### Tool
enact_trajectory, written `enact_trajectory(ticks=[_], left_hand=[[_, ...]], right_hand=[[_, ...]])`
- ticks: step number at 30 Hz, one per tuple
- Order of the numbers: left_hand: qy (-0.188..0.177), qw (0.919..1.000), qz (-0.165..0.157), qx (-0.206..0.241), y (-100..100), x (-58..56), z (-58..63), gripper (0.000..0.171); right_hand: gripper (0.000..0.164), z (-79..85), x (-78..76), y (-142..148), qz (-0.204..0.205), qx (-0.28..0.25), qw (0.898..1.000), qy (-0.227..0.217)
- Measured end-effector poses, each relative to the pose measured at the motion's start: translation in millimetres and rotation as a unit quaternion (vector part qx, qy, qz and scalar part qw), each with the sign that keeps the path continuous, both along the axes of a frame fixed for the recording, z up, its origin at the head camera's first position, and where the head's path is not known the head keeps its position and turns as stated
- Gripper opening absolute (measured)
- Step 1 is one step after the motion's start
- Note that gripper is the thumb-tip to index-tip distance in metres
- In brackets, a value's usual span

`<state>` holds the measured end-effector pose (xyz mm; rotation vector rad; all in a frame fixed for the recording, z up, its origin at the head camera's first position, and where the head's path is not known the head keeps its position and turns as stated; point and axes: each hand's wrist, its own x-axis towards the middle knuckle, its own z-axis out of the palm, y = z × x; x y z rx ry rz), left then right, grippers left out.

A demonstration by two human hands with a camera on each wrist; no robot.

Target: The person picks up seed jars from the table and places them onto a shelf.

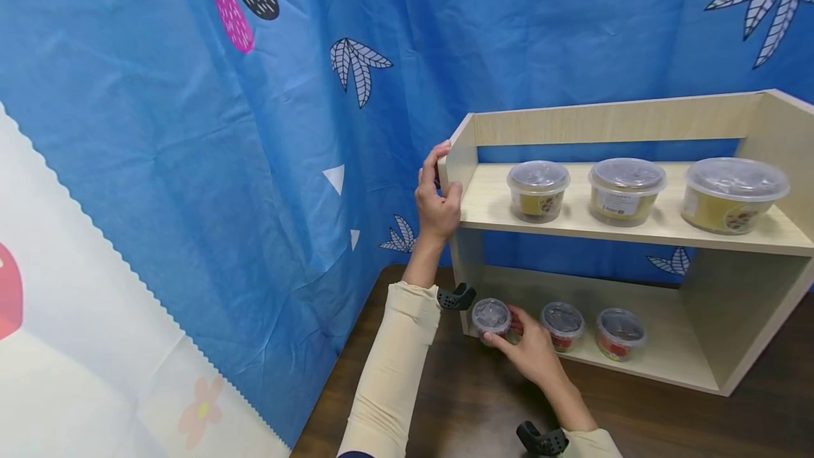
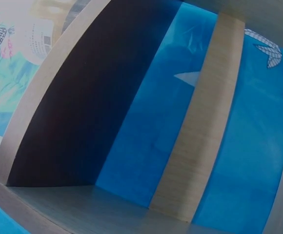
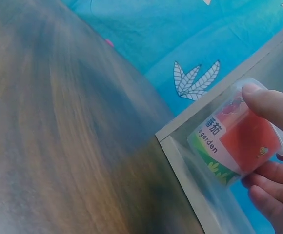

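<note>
My left hand (image 1: pixel 439 200) grips the left side panel of a pale wooden two-tier shelf (image 1: pixel 610 124), up at the upper tier. In the left wrist view only the shelf's boards (image 2: pixel 200 122) appear and the hand is out of sight. My right hand (image 1: pixel 529 348) holds a small clear lidded tub (image 1: pixel 491 315) by its sides, at the left front of the lower tier. The right wrist view shows the tub's red contents or wrap and printed label (image 3: pixel 212 141), with the thumb at its lid end. Whether its base touches the board cannot be told.
Two similar small tubs, one (image 1: pixel 562 325) nearer and another (image 1: pixel 620 334) further right, stand on the lower tier. Three larger yellow-labelled tubs (image 1: pixel 539 191) line the upper tier. A dark wooden table (image 1: pixel 458 394) lies beneath. Blue patterned cloth (image 1: pixel 286 161) hangs behind and left.
</note>
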<state>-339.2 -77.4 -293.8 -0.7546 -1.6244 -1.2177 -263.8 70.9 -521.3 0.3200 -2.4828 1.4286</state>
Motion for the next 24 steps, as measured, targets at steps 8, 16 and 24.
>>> enact_trajectory(ticks=[8,16,24], left_hand=[[-0.015,0.9999,0.001,0.002,0,-11.8,-4.8,0.052],[-0.014,0.9999,-0.002,0.003,0,-13.6,-6.6,0.053],[-0.001,1.0,-0.003,-0.001,-4,-19.4,-11.7,0.053]], right_hand=[[0.073,1.9,-3.1,3,-0.011,0.008,1.0,0.002],[0.073,-0.2,-6.7,5,-0.02,0.009,1.0,0.008],[0.073,0.2,-7.7,4,-0.028,0.015,0.999,0.008]])
